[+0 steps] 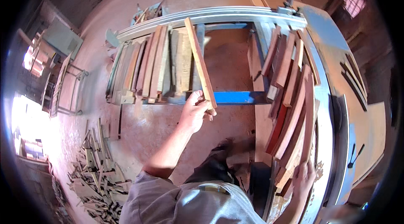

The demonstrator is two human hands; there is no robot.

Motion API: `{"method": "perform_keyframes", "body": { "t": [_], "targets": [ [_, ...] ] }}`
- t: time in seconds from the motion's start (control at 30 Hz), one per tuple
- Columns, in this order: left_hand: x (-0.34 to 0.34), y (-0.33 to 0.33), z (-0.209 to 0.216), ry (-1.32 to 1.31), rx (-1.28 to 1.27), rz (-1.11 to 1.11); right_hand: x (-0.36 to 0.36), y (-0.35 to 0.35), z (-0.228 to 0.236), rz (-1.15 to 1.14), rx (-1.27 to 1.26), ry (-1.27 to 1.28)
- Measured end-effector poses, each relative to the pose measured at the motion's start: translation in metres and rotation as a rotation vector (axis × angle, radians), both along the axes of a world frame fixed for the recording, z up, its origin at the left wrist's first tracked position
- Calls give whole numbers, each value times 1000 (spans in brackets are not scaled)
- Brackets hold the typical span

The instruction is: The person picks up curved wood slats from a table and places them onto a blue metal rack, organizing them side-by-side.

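Observation:
Closed round the near end of a long, light-coloured wooden strip (198,58), my left hand (197,109) holds it at a slant, its far end reaching over the frame. My right hand (304,177) is at the near end of a reddish-brown wooden strip (309,116), fingers closed on that end. This strip lies on top of a pile of brown strips (289,93) on the right, several of them overlapping lengthwise. The underside of my right hand's grip is hidden.
A row of boards (145,62) rests on a blue frame (240,97) ahead, along a metal rail (210,12). Offcuts (99,173) are heaped on the floor at left. A machine table (324,30) with dark strips (353,81) stands at right. Further left is a wheeled rack (69,89).

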State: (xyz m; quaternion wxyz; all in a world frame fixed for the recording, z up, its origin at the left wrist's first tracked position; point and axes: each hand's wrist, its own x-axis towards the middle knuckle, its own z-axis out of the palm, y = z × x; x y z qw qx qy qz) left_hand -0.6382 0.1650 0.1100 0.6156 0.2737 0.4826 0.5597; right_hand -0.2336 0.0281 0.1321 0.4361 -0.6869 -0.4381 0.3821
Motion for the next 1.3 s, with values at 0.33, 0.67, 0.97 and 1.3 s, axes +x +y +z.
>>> {"method": "perform_keyframes", "body": {
  "t": [0.33,0.67,0.97,1.3],
  "targets": [
    [-163,108,42,147,145,261,-128,32,-14,47,-140,251],
    [-478,314,50,567,101,481,-236,94,13,119,-271,159],
    [-407,150,-15,888,-102,212,-262,115,-1,46,-335,255],
    [-343,24,-54,1252,-213,197,-252,119,-26,188,-344,343]
  ]
}}
